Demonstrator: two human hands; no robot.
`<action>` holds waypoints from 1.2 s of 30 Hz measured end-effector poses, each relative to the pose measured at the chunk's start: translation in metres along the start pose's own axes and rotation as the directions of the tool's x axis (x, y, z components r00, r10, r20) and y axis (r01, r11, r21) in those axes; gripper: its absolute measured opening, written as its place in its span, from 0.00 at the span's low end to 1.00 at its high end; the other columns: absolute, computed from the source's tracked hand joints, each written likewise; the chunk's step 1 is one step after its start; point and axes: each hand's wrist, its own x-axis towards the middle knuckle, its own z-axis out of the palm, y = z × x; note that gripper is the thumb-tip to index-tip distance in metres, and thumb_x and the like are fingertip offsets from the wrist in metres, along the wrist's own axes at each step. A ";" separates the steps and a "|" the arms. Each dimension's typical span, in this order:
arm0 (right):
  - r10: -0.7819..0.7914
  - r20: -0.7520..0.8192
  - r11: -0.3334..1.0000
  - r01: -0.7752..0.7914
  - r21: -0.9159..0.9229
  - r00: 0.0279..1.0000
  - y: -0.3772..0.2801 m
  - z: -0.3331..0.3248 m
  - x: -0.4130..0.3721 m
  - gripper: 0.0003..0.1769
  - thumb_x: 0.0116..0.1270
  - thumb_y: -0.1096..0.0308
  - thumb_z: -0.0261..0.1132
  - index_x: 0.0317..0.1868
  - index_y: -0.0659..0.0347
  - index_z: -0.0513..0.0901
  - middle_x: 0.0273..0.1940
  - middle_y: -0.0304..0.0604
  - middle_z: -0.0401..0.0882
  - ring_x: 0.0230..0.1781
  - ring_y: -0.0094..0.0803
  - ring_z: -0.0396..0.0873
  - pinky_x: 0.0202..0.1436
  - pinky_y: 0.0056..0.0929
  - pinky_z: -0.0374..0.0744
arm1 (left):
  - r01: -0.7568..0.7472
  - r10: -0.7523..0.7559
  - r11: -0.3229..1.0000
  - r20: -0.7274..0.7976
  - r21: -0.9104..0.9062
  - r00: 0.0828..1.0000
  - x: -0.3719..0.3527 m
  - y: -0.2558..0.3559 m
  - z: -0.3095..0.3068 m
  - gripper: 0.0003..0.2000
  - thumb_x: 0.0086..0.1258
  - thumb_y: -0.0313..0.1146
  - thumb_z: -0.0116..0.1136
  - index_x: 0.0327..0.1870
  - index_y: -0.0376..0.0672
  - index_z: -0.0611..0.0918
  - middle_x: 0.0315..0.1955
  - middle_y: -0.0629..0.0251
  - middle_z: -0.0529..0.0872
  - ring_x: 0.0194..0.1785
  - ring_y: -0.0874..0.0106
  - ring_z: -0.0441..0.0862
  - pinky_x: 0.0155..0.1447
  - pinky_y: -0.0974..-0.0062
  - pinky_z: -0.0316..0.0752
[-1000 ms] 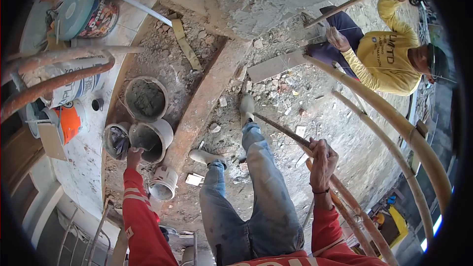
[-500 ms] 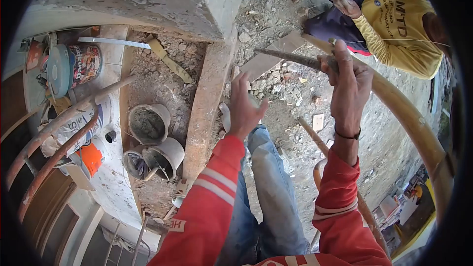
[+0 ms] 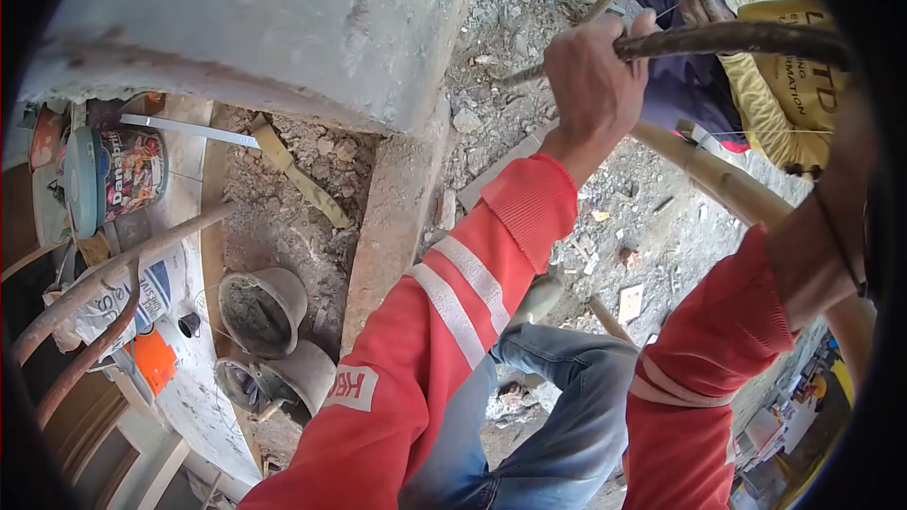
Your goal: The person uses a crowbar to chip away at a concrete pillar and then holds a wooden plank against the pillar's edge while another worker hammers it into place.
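My left hand (image 3: pixel 597 76) is wrapped round a dark metal rod (image 3: pixel 737 38) at the upper centre. The rod runs from over the rubble ground to the right edge of the view. At the far right my right hand (image 3: pixel 836 165) is partly cut off and dark, with its fingers hidden. Below the rod, a thick tan pole (image 3: pixel 704 167) slants down to the right, passing behind my right wrist.
A person in a yellow shirt (image 3: pixel 784 99) sits at the upper right. Buckets (image 3: pixel 262 312) stand in the lower left by a concrete ledge (image 3: pixel 387 217). A big concrete block (image 3: pixel 246 28) fills the upper left. Rusty bars (image 3: pixel 85 288) cross the left side.
My left hand has moved up and closed on the rod. My right hand has shifted right, to the edge of the view. The rod now extends to the right, and the view has shifted.
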 end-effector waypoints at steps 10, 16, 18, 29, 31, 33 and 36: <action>0.110 -0.072 0.989 -0.102 0.107 0.991 0.258 -0.012 -0.067 0.19 0.78 0.51 0.63 0.30 0.49 0.70 0.24 0.27 0.62 0.23 0.17 0.62 0.26 0.22 0.65 | -0.156 0.171 0.980 -0.122 0.124 0.978 -0.013 -0.284 0.074 0.10 0.71 0.35 0.66 0.33 0.37 0.88 0.21 0.45 0.82 0.28 0.44 0.81 0.38 0.53 0.73; 0.050 0.209 0.950 -0.111 0.293 0.977 0.245 -0.055 -0.139 0.23 0.76 0.56 0.72 0.60 0.60 0.76 0.33 0.37 0.73 0.28 0.27 0.73 0.40 0.34 0.79 | -0.113 0.096 0.993 0.398 0.022 0.912 -0.033 -0.309 0.043 0.16 0.70 0.40 0.67 0.27 0.36 0.85 0.24 0.43 0.82 0.32 0.44 0.82 0.38 0.52 0.73; -0.030 0.406 0.983 -0.046 0.176 0.913 0.232 -0.054 -0.159 0.29 0.72 0.49 0.73 0.61 0.57 0.71 0.31 0.34 0.69 0.27 0.26 0.70 0.39 0.35 0.77 | -0.315 0.312 0.949 0.157 -0.004 0.937 -0.050 -0.319 0.055 0.21 0.73 0.42 0.65 0.21 0.36 0.81 0.19 0.46 0.79 0.28 0.46 0.81 0.35 0.54 0.71; -0.047 0.170 0.997 0.057 -0.054 0.984 0.187 -0.013 -0.069 0.13 0.80 0.54 0.62 0.47 0.53 0.74 0.26 0.31 0.67 0.22 0.22 0.62 0.29 0.28 0.67 | -0.251 0.249 0.968 -0.161 0.007 0.955 0.016 -0.174 0.028 0.19 0.77 0.36 0.61 0.22 0.38 0.83 0.12 0.53 0.74 0.15 0.60 0.73 0.27 0.60 0.66; 0.040 0.197 0.999 -0.043 0.011 0.980 0.275 -0.009 -0.085 0.11 0.80 0.57 0.62 0.43 0.52 0.73 0.25 0.31 0.67 0.20 0.22 0.61 0.27 0.27 0.66 | -0.066 0.062 0.998 -0.142 -0.024 0.988 -0.001 -0.290 0.050 0.11 0.74 0.32 0.62 0.34 0.36 0.90 0.15 0.50 0.77 0.20 0.57 0.80 0.31 0.60 0.72; 0.012 0.245 0.983 -0.056 0.175 0.969 0.294 -0.020 -0.101 0.11 0.81 0.59 0.61 0.38 0.51 0.72 0.24 0.31 0.67 0.19 0.21 0.60 0.24 0.27 0.64 | -0.229 0.236 0.972 -0.161 0.059 0.958 0.009 -0.318 0.055 0.18 0.79 0.39 0.60 0.26 0.41 0.86 0.16 0.50 0.81 0.20 0.54 0.81 0.29 0.55 0.71; 0.091 0.175 0.992 -0.105 0.073 0.980 0.250 -0.021 -0.157 0.21 0.86 0.59 0.52 0.28 0.49 0.65 0.20 0.26 0.57 0.18 0.18 0.50 0.24 0.25 0.55 | -0.218 0.241 0.957 -0.104 0.193 0.965 -0.039 -0.325 0.053 0.15 0.77 0.37 0.61 0.27 0.42 0.87 0.16 0.53 0.81 0.19 0.58 0.81 0.29 0.56 0.70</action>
